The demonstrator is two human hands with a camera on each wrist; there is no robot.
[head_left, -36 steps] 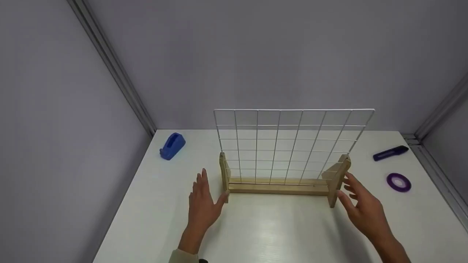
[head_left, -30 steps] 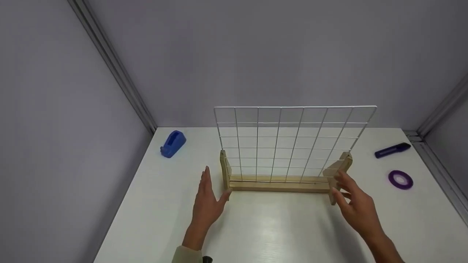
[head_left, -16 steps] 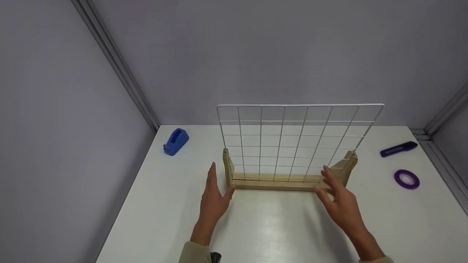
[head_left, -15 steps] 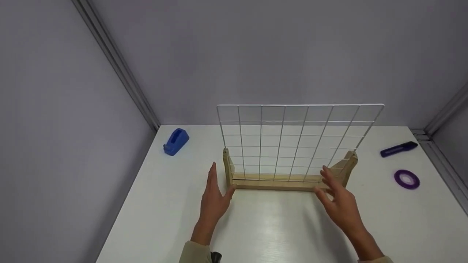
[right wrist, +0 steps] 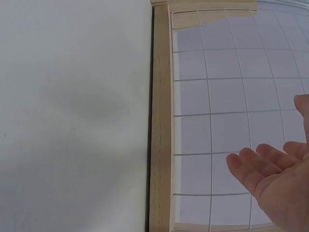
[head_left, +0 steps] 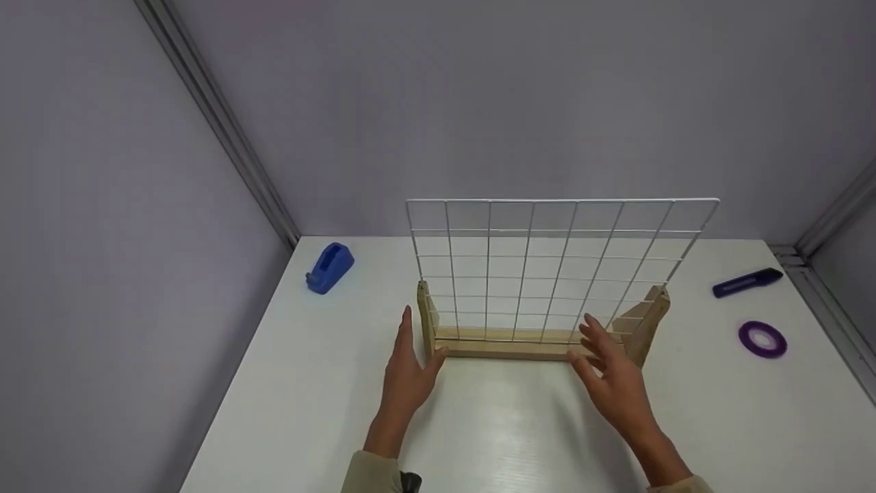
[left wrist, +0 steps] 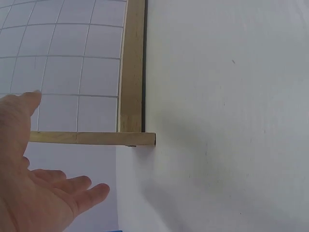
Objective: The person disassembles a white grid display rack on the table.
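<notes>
A white wire grid panel [head_left: 488,274] stands upright in a wooden stand, with a long base bar [head_left: 503,351] between a left end piece [head_left: 426,311] and a right end piece [head_left: 653,318]. My left hand [head_left: 408,383] is held beside the left end piece, fingers extended and thumb spread. In the left wrist view, the thumb and fingers [left wrist: 79,186] lie on opposite sides of that piece, with gaps to it. My right hand [head_left: 614,390] hovers in front of the grid's right part, fingers slightly bent and holding nothing; the right wrist view shows its palm [right wrist: 285,193] overlapping the wires.
A blue tape dispenser [head_left: 330,268] sits at the back left of the white table [head_left: 287,397]. Toward the right lie a dark purple box cutter [head_left: 746,282] and a purple ring [head_left: 762,339]. Grey walls [head_left: 520,103] enclose the back and sides.
My right hand has left the right end piece and moved left in front of the grid. My left hand has shifted slightly right. The view has shifted a little; the stand appears unmoved.
</notes>
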